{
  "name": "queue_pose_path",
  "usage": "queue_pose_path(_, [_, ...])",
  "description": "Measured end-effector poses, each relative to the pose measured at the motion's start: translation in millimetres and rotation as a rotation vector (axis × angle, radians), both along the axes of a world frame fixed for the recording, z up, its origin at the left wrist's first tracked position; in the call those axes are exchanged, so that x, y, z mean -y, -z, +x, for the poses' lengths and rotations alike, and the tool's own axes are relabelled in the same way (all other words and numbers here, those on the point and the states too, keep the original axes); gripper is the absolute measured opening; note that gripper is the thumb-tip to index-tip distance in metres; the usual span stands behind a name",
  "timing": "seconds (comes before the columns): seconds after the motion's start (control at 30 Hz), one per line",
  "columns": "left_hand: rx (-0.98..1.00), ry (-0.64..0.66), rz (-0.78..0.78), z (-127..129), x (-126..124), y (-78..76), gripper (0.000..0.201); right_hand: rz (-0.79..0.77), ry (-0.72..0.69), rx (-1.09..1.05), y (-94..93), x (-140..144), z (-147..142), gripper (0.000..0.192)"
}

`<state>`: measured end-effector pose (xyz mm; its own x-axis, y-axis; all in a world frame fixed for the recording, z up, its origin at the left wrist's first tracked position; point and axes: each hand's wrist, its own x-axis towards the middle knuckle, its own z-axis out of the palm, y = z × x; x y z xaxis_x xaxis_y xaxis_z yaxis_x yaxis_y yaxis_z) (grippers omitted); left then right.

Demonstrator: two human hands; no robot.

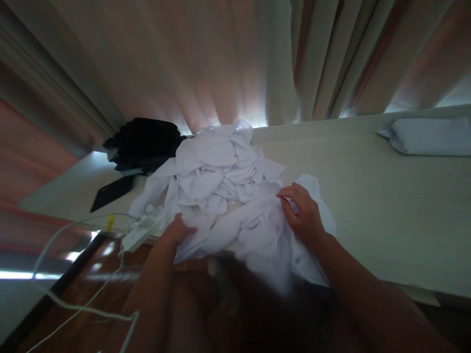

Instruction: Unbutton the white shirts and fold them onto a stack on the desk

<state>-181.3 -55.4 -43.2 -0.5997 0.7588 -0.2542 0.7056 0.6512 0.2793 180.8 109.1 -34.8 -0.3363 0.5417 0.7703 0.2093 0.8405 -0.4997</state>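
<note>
A white buttoned shirt (259, 240) lies spread over the front edge of the pale ledge, its lower part hanging down and blurred. On its right side my right hand (302, 212) pinches the cloth between thumb and fingers. My left hand (177, 231) grips white cloth at the shirt's left end, thumb on top and the other fingers mostly hidden. Just behind, a heap of crumpled white shirts (217, 157) touches the one in my hands. Where one garment ends and another begins in the heap is hard to make out.
A stack of dark folded clothes (147, 142) sits at the back left, with a flat black object (112, 192) before it. A white power strip (142, 230) with trailing cable (47, 247) is beside my left arm. A plastic-wrapped package (434, 137) lies far right. Curtains (221, 59) hang behind.
</note>
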Motion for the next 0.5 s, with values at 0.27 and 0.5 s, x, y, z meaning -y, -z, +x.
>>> queue_pose_path(0.27, [0.089,0.087,0.300,33.1,-11.9,-30.1,0.023,-0.066,-0.111,0.044,13.7,8.4,-19.1,0.018])
queue_pose_path(0.5, [0.137,0.115,0.717,133.7,-42.5,-46.5,0.033,-0.506,-0.410,-0.086,14.9,30.0,-39.9,0.015])
